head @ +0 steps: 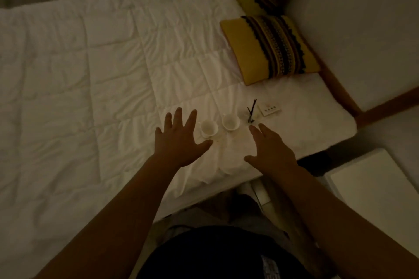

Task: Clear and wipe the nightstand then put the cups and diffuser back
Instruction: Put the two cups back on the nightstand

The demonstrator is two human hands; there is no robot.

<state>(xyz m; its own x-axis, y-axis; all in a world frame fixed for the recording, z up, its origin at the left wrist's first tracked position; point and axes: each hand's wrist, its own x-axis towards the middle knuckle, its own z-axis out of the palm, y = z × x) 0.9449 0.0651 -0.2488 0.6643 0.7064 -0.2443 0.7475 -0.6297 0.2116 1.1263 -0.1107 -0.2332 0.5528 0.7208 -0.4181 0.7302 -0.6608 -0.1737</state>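
Two white cups stand on the white bed cover near its front edge: one cup (209, 128) on a saucer, the other cup (230, 122) just right of it. A small reed diffuser (251, 113) with dark sticks stands further right. My left hand (179, 138) hovers open, fingers spread, just left of the first cup. My right hand (271, 148) is open too, its fingertips close below the diffuser. Neither hand holds anything. The white nightstand top (376, 190) shows at the lower right.
A small white card or remote (270, 109) lies right of the diffuser. Two yellow striped cushions (269, 48) rest at the bed's head by a wooden headboard edge (340, 90). The room is dim. The bed cover (90, 88) spreads wide to the left.
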